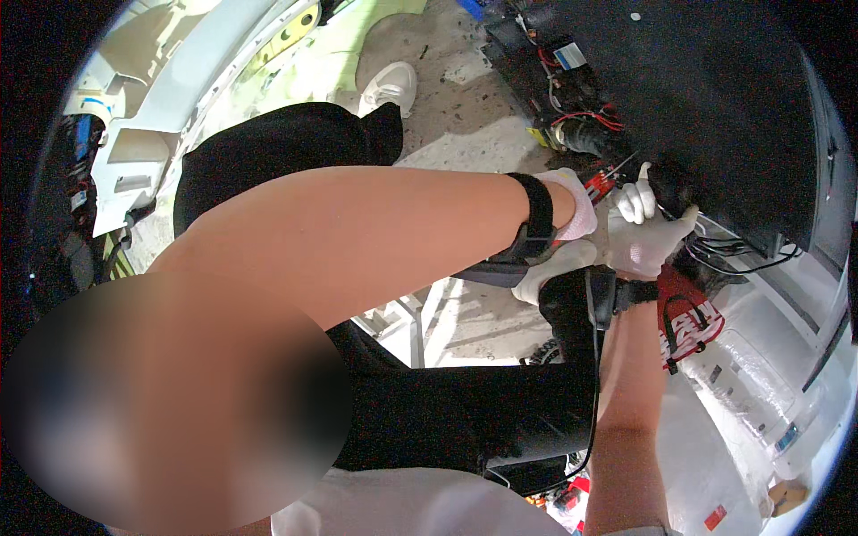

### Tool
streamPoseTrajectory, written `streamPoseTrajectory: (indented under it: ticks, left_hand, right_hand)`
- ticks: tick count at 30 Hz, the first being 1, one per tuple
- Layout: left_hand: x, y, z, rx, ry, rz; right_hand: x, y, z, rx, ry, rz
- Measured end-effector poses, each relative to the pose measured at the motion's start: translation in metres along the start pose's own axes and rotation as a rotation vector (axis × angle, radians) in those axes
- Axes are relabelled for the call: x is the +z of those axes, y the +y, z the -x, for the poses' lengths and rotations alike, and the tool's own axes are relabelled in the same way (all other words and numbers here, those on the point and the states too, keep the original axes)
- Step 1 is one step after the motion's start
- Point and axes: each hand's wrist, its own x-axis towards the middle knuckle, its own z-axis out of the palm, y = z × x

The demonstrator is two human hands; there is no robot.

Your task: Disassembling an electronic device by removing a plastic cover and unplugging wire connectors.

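My left hand (583, 207), in a white and pink glove, reaches across from the left with a dark band on its wrist. It is closed around a red-handled tool (601, 185) with a thin metal shaft pointing up to the right; most of its fingers are hidden. Just to the right is my gloved right hand (640, 234), its fingers curled and its thumb stretched out against a dark rounded part (672, 186). What those fingers pinch is hard to make out. Black cables (728, 252) run out beside the right thumb.
A large black panel (715, 98) fills the upper right, edged by red wires (585, 116) and a black corrugated hose (585, 138). A red bag (684, 322) lies below my right wrist. White shoes (391, 87) stand on stained concrete (451, 98). White framework (147, 143) rises at left.
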Motion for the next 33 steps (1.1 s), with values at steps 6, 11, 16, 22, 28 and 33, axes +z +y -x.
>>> streamPoseTrajectory:
  ticks: [6, 11, 16, 22, 28, 33]
  left_hand:
    - [0.004, 0.010, 0.003, 0.037, 0.005, -0.190]
    - [0.003, 0.008, 0.007, 0.032, 0.077, -0.112]
    - [0.010, 0.002, -0.001, 0.066, 0.079, -0.093]
    - [0.010, 0.001, 0.001, -0.003, 0.094, 0.082]
    - [0.014, 0.001, -0.006, 0.014, 0.116, -0.063]
    - [0.004, 0.002, -0.001, 0.107, -0.133, -0.347]
  right_hand:
    - [0.013, 0.006, 0.002, -0.090, 0.184, 0.008]
    - [0.016, 0.007, 0.004, -0.093, 0.199, 0.112]
    - [0.021, 0.012, 0.002, -0.145, 0.350, 0.257]
    - [0.011, 0.032, -0.004, -0.296, 0.483, 0.717]
    - [0.029, 0.024, -0.001, -0.152, 0.465, 0.338]
    - [0.025, 0.022, -0.004, -0.174, 0.480, 0.381]
